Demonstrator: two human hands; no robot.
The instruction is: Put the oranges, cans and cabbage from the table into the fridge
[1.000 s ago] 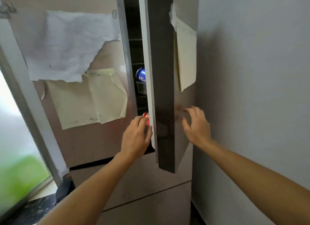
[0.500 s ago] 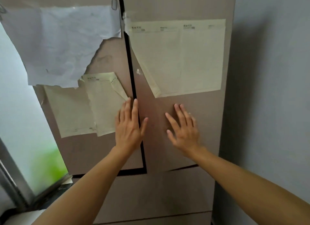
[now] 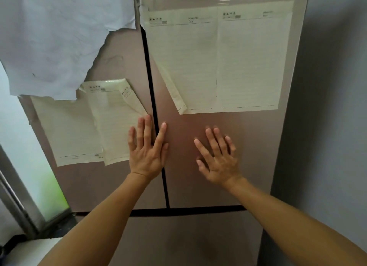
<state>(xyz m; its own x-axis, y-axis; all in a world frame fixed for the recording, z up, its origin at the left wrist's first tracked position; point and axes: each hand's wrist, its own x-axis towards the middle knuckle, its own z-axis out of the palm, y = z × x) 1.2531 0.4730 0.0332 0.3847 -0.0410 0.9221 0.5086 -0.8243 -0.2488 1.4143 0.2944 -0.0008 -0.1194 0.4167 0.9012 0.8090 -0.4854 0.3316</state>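
Both hands lie flat against the fridge [image 3: 188, 236], palms on its brownish-pink front, fingers straight and spread, holding nothing. The left hand [image 3: 147, 152] sits across the dark seam [image 3: 151, 77] between the two upper doors, index finger and thumb on the right door [image 3: 258, 146], the other fingers on the left door [image 3: 89, 186]. The right hand [image 3: 217, 156] rests wholly on the right door, at 3 o'clock from the left hand, close to it but apart. The seam runs from 12 to 6 o'clock, narrow and even, so I judge both doors shut; the fridge is touching each hand, straight ahead, neither hand nearer. Yellowish lined sheets [image 3: 228, 63] hang at 12 o'clock above the right hand, others at 10 o'clock from the left hand under a torn white sheet [image 3: 49, 37]. No oranges, cans, cabbage or table in view; whether any remain to fetch cannot be told
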